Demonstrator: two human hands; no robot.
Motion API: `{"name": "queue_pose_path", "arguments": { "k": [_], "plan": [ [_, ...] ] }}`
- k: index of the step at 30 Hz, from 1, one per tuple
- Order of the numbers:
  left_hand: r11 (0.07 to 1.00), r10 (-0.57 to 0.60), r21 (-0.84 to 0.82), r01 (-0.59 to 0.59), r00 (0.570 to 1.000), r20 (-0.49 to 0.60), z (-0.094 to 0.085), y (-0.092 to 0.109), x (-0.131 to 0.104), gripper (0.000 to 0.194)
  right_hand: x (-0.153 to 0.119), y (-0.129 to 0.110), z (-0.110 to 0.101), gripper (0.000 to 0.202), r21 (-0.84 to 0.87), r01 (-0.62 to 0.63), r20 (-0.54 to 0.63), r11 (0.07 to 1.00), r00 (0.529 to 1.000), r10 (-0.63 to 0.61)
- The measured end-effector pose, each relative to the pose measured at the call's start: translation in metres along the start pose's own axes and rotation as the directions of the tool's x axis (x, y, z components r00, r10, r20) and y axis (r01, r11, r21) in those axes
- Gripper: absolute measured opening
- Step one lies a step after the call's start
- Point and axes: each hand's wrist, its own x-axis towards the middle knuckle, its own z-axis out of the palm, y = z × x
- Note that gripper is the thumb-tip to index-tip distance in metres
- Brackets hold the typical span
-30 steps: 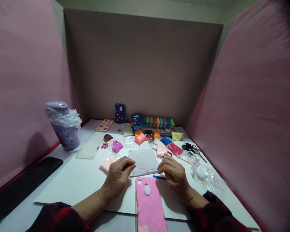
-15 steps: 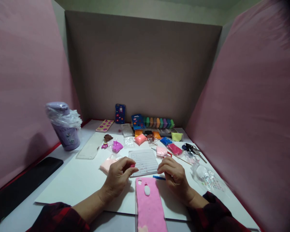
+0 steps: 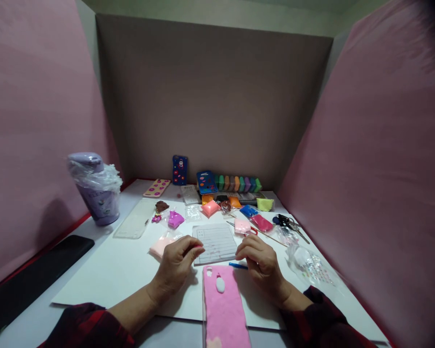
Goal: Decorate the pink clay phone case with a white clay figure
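My left hand (image 3: 177,261) pinches a small bit of dark pink clay (image 3: 198,246) between thumb and fingertips, mostly covered by them. My right hand (image 3: 260,263) is closed in a pinch at the notepad's right edge; whatever its fingertips hold, if anything, is too small to make out. Between and below the hands lies a phone case (image 3: 224,309) coated in pink clay, with a white oval (image 3: 220,284) and a tiny dark pink piece at its top. The lined notepad (image 3: 214,241) lies just beyond. A blue tool (image 3: 238,266) rests by my right hand.
Clay packets, including a coral one (image 3: 210,208) and a magenta one (image 3: 176,219), lie farther back. Decorated phone cases (image 3: 180,170) stand behind. A purple tumbler (image 3: 99,193) and black phone (image 3: 74,249) are left; keys (image 3: 290,224) and a bead bag (image 3: 311,266) right.
My left thumb and fingers have drawn closer together over the dark pink clay, so less of it shows. My right hand stays almost still.
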Motion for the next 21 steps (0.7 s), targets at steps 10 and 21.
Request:
{"name": "queue_pose_path", "arguments": {
  "k": [10, 21],
  "plan": [
    [1.000, 0.001, 0.020, -0.001, 1.000, 0.007, -0.0005, -0.0006, 0.0005, 0.017, -0.0006, 0.0004, 0.0005, 0.029, -0.001, 0.004, -0.004, 1.000, 1.000, -0.004],
    [1.000, 0.025, 0.017, -0.025, 1.000, -0.001, -0.0007, -0.0015, -0.0004, 0.014, -0.0004, -0.0003, 0.0002, 0.030, -0.004, -0.006, 0.003, 1.000, 1.000, 0.006]
  ]
}}
